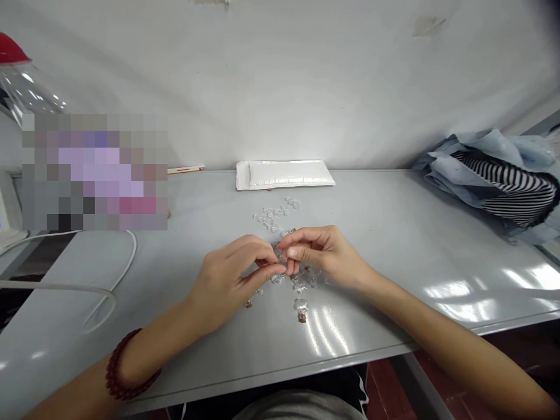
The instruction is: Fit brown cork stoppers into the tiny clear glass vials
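Observation:
My left hand (238,274) comes in from the lower left, thumb and index finger pinched on a small brownish piece. Facing it, my right hand (324,254) pinches a small clear piece, its fingertips almost against the left ones. Below and around the fingers lie several clear plastic pieces with brown ends, one of them a clear piece (301,309) nearer the front edge. Behind the hands is a loose cluster of small clear pieces (270,217). The exact shape of what the fingertips hold is too small to tell.
A white padded packet (289,174) lies at the back of the grey table (376,216), by the wall. Blue and striped cloth (503,175) is heaped at the right. White cables (125,271) run along the left, near a blurred area. A thin stick (186,170) lies at the back.

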A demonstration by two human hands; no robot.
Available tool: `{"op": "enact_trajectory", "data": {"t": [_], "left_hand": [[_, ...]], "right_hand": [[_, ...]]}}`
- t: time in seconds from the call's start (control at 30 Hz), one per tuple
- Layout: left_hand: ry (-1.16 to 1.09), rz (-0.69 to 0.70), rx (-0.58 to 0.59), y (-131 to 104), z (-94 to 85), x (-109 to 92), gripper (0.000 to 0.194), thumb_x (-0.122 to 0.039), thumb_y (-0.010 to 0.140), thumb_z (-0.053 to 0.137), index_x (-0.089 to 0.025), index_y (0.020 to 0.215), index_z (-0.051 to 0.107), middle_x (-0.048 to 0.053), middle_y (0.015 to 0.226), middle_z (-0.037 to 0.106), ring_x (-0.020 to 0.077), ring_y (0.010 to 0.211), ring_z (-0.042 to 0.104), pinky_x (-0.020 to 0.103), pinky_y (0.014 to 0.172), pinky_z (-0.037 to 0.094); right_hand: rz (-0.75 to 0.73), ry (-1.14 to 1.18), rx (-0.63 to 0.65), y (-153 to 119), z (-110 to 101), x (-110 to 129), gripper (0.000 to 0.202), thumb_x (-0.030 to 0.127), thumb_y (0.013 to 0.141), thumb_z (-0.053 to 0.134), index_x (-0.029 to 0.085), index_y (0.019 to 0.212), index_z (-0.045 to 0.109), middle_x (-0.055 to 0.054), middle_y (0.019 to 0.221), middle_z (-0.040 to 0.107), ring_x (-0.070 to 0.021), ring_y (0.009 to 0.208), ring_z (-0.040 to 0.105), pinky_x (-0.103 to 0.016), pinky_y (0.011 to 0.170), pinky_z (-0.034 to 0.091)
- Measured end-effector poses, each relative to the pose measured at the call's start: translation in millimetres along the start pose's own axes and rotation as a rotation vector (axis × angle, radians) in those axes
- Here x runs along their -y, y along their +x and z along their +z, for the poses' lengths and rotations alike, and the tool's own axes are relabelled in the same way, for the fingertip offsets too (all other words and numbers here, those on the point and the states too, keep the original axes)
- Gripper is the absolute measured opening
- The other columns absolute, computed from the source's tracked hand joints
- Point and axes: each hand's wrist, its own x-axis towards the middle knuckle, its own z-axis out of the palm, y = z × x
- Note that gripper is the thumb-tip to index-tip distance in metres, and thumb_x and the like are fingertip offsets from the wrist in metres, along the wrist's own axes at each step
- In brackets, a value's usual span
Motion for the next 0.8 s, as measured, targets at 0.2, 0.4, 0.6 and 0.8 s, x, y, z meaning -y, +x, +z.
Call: {"op": "enact_trajectory", "data": {"t": [0.2, 0.4, 0.6, 0.8], "left_hand": [[0.003, -0.270, 0.146, 1.6, -3.1, -7.1, 0.023, -0.045, 0.091, 0.058, -0.026, 0.080, 0.065, 0.003, 0.086, 0.073, 0.0186, 0.079, 0.066, 0.029, 0.070, 0.052], [-0.059, -0.341, 0.168, 0.8, -0.2, -7.5, 0.031, -0.053, 0.088, 0.058, -0.026, 0.075, 0.065, 0.002, 0.080, 0.071, 0.0179, 0.072, 0.063, 0.029, 0.068, 0.051], [-0.010, -0.198, 0.204, 3.1, 5.8, -5.7, 0.037, -0.051, 0.093, 0.049, -0.024, 0.071, 0.064, 0.002, 0.072, 0.069, 0.0167, 0.068, 0.060, 0.029, 0.072, 0.050], [0.129, -0.435, 0.302, 17.6, -33.3, 10.2, 0.031, -0.052, 0.087, 0.056, -0.025, 0.086, 0.071, 0.001, 0.086, 0.073, 0.0165, 0.067, 0.061, 0.027, 0.063, 0.047]], "right_hand": [[-0.008, -0.030, -0.010, -3.0, 1.4, -3.0, 0.012, 0.026, 0.086, 0.068, 0.017, 0.091, 0.074, 0.002, 0.063, 0.065, -0.0104, 0.059, 0.060, -0.028, 0.063, 0.050], [-0.045, -0.177, 0.092, -6.6, 4.3, -1.4, 0.015, 0.020, 0.090, 0.060, 0.017, 0.083, 0.073, 0.004, 0.056, 0.058, -0.0090, 0.053, 0.053, -0.025, 0.057, 0.045], [-0.080, -0.156, 0.180, -5.8, 3.1, 0.8, 0.022, 0.021, 0.092, 0.058, 0.015, 0.074, 0.070, 0.004, 0.053, 0.056, -0.0085, 0.048, 0.054, -0.024, 0.052, 0.044], [-0.273, -0.531, -0.146, -3.7, -16.1, 7.6, 0.017, 0.035, 0.089, 0.068, 0.020, 0.085, 0.075, -0.001, 0.076, 0.071, -0.0125, 0.068, 0.062, -0.026, 0.062, 0.048]]}}
